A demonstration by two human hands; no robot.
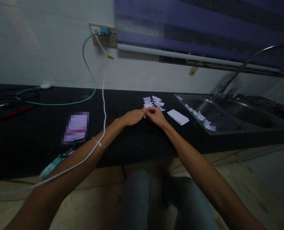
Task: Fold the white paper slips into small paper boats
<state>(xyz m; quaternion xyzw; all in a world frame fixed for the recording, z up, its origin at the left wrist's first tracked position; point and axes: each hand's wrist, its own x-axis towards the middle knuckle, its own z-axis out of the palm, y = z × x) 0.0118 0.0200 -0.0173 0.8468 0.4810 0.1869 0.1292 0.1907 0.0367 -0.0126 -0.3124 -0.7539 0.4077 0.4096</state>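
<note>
My left hand and my right hand meet on the black countertop, fingertips pinched together on a small white paper piece between them. Just beyond the hands lies a cluster of several small folded white paper pieces. A flat white paper slip lies to the right of my right hand. A thin bracelet circles my left wrist.
A phone lies on the counter to the left. White and teal cables run from a wall socket across the counter. A steel sink with a tap and more paper scraps sits right. Tools lie far left.
</note>
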